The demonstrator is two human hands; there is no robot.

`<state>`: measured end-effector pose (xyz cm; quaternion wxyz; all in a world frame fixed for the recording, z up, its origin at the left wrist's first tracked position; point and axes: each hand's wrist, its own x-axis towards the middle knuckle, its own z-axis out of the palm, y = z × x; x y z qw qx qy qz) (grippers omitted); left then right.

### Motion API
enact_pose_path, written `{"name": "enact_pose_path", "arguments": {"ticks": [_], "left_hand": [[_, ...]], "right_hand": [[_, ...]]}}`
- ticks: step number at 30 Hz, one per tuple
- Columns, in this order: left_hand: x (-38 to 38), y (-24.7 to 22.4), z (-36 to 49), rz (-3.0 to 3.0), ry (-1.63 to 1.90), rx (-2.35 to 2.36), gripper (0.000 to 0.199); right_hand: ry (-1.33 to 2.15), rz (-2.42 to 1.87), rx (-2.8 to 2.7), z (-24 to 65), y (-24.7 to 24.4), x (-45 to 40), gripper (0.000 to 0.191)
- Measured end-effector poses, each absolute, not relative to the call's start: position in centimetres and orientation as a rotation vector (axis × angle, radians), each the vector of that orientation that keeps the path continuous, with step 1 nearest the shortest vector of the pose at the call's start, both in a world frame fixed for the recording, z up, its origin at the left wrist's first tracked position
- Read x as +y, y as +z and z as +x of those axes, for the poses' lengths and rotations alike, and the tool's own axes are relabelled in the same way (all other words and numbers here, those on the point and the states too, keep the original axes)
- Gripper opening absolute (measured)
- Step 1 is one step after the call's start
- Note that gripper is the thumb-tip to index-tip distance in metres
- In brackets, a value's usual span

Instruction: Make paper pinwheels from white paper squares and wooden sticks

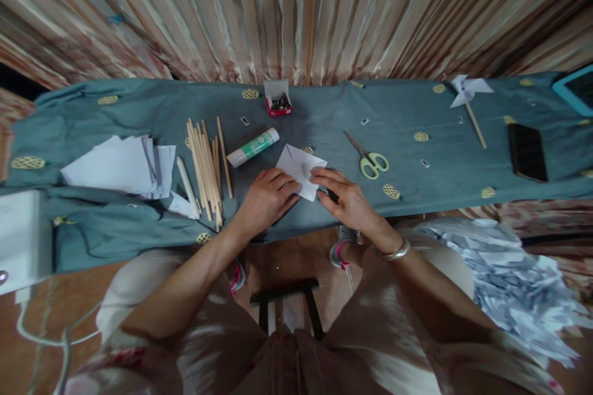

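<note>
A small square of white paper [296,166] lies on the cloth in front of me, turned cornerwise, with crease or cut lines running in from its corners. My left hand [269,197] holds its lower left edge, fingers together and pressed on the paper. At the right corner, my right hand [345,197] grips the paper between bent fingers and thumb. Just beyond the left hand lies a glue stick [254,147] with a green label. Green-handled scissors [368,157] rest to the right of the paper, blades pointing away.
Wooden sticks [206,166] and stacked white paper [111,166] lie left. A red box of small metal pieces [278,102] stands at the back. Right are a paper pinwheel [467,92] on a stick and a phone [528,151]. Paper scraps [514,284] are heaped below the table [440,179].
</note>
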<state>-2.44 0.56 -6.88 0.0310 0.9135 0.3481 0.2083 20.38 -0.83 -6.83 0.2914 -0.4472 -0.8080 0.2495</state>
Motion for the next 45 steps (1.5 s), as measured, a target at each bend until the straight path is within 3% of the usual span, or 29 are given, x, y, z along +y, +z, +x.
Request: {"name": "enact_pose_path", "arguments": {"ticks": [12, 19, 24, 45], "left_hand": [[0.4, -6.6, -2.3, 2.875, 0.668, 1.07, 0.021], [-0.9, -6.5, -2.2, 2.821, 0.763, 0.99, 0.018], [-1.2, -6.6, -2.0, 2.819, 0.781, 0.992, 0.021], [-1.3, -6.9, -2.1, 2.719, 0.746, 0.965, 0.018]], "right_hand": [[0.773, -1.223, -2.035, 20.1, -6.7, -1.1, 0.031], [0.97, -1.179, -1.87, 19.9, -7.0, -1.4, 0.008], [1.004, -1.213, -1.819, 19.7, -7.1, -1.3, 0.008], [0.764, -1.37, -1.831, 18.0, -7.5, -0.9, 0.007]]}}
